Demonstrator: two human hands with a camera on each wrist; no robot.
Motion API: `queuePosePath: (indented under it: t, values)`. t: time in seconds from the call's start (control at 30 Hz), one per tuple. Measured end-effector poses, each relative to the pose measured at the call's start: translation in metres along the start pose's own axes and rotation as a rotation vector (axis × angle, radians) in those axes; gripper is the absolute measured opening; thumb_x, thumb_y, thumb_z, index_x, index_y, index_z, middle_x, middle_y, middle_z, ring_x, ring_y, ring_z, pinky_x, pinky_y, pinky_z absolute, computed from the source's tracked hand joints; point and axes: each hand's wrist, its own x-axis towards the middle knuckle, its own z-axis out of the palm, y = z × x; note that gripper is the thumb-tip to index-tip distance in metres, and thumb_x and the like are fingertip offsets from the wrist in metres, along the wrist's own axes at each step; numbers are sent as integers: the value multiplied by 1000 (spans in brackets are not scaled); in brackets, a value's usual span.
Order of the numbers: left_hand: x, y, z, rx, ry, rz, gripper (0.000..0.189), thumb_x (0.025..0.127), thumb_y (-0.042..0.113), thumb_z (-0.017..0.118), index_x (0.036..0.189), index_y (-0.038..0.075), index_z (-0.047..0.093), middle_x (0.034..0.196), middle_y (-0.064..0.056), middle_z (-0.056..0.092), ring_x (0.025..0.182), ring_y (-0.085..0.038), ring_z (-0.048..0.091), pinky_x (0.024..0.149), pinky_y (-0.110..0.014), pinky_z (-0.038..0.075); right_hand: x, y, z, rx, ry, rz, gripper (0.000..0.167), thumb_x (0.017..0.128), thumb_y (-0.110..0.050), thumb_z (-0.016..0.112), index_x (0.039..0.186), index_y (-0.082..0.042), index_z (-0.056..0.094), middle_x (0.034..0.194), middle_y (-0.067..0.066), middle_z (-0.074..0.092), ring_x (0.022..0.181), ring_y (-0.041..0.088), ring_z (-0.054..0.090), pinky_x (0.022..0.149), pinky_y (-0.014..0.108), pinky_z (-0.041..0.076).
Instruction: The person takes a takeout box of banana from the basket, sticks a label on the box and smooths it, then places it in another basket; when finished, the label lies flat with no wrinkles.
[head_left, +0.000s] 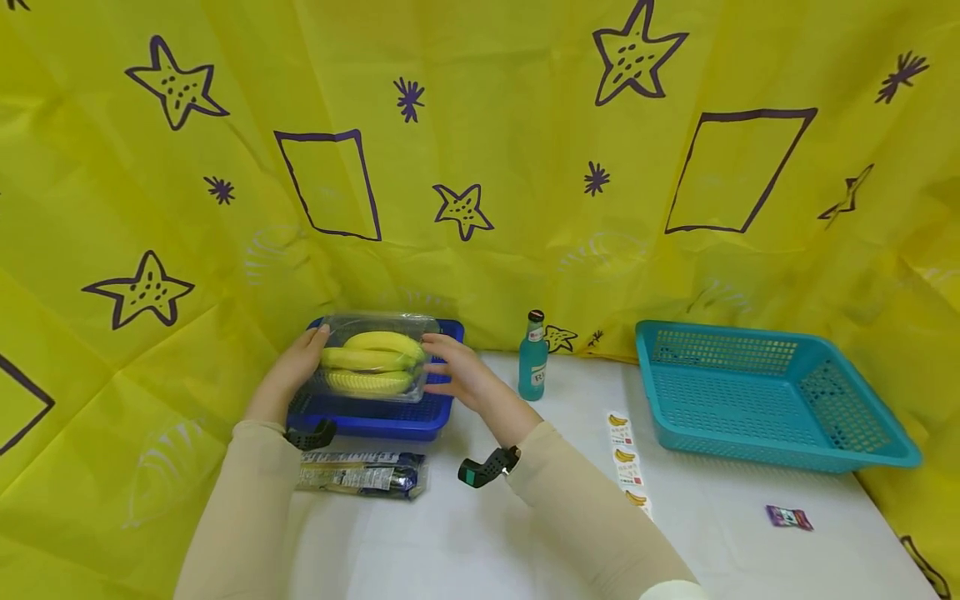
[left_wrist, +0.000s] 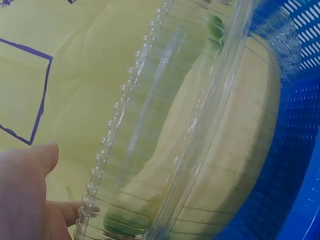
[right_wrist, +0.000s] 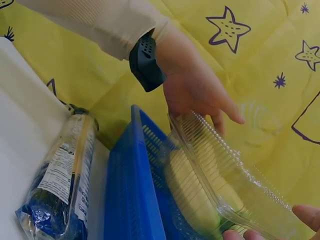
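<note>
A clear plastic clamshell box (head_left: 386, 322) with several yellow bananas (head_left: 367, 360) inside sits tilted in the blue basket (head_left: 375, 427). My left hand (head_left: 291, 373) holds the box by its left end; the left wrist view shows a finger against the beaded rim, the thumb apart from it. At the right end, my right hand (head_left: 471, 377) grips with its fingers spread along the edge. In the right wrist view, right-hand fingertips (right_wrist: 242, 235) and thumb lie on either side of the box's corner. Green tips show on the bananas in the left wrist view.
A long plastic-wrapped packet (head_left: 363, 475) lies in front of the blue basket. Right of it stand a teal bottle (head_left: 533, 367) and a large teal basket (head_left: 757, 408). Banana picture stickers (head_left: 624, 457) and a small purple wrapped snack (head_left: 789, 517) lie on the white table.
</note>
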Motion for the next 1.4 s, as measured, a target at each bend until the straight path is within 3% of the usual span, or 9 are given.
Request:
queuePosePath:
  t: [0.3,0.5,0.83,0.97,1.4]
  values:
    - [-3,7,4,-30,22,38,90,98,70,14,159,5,-2,165,-23,0,150,-47,-1,120,-65,7,-18,-8,-7,-43,-21,-38,57,101,-31,53,153,-17,37,160,6,31,143,38,36,110,53,43]
    - [-11,15,6,-25,57,89,85,101,64,16,158,2,3,164,-26,5,150,-49,3,120,-65,9,-32,-13,-10,-73,-35,-71,57,101,-30,51,153,-15,36,160,8,30,142,39,37,110,53,43]
    - [-35,34,16,13,42,61,87,97,71,15,160,13,0,165,-22,4,148,-52,1,114,-74,11,-59,-18,-22,-141,-27,-108,54,103,-29,48,153,-16,37,161,9,30,140,37,39,109,51,45]
    - [-42,40,22,0,24,72,86,97,71,18,160,15,-1,166,-21,2,148,-52,-3,114,-75,8,-70,-17,-31,-141,-4,-113,51,103,-28,47,152,-16,39,160,6,30,139,37,39,109,52,45]
    - [-59,57,58,-42,12,205,84,98,69,23,161,17,1,165,-22,11,148,-50,17,113,-71,22,-114,-13,-65,-127,54,-126,48,101,-26,54,148,-21,45,157,-1,29,141,35,38,99,49,54]
